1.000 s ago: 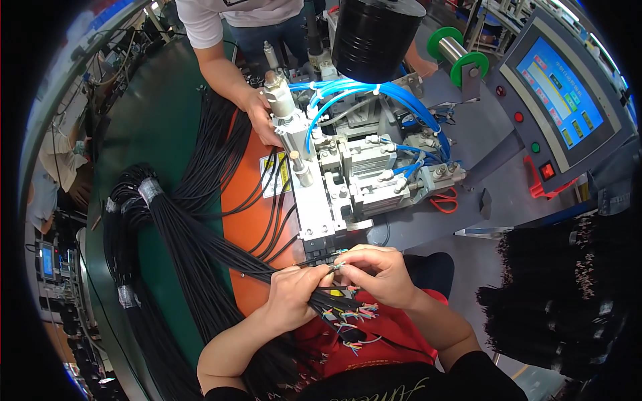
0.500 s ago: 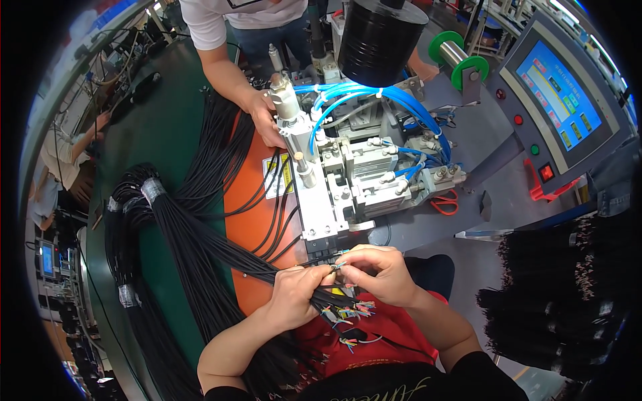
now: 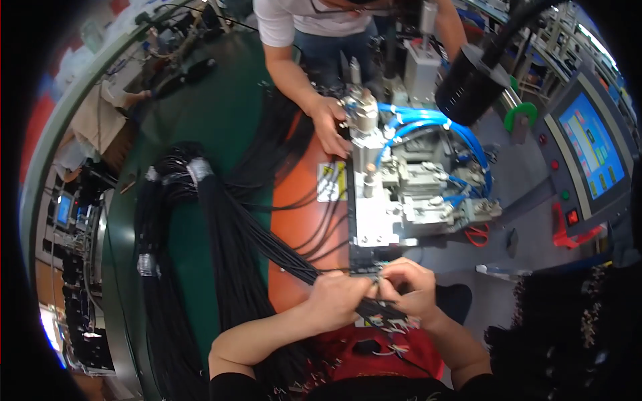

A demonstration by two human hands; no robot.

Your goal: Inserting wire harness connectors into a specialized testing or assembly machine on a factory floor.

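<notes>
My left hand (image 3: 336,302) is closed around the end of a black cable, with more black cables (image 3: 294,262) running up to it from the left. Facing it, my right hand (image 3: 411,289) pinches the thin wires at that cable's tip, thumb and forefinger almost touching the left fingertips. Just below both hands hang several cut cable ends (image 3: 394,322) with coloured wires, blurred here. Right beyond my fingers stands the front edge of a metal machine (image 3: 381,230) with blue air hoses (image 3: 438,119).
A thick bundle of black cables (image 3: 224,234), bound with clear wrap, lies on the green table (image 3: 200,100) beside an orange mat (image 3: 294,230). Across the machine a co-worker's hand (image 3: 329,125) rests at its left side. A touchscreen (image 3: 592,144) and hanging cables (image 3: 555,327) are at right.
The whole view has swung, so machine, table and hands sit farther right and lower. Both hands keep their pinch at the cable tip; the fingers have shifted slightly.
</notes>
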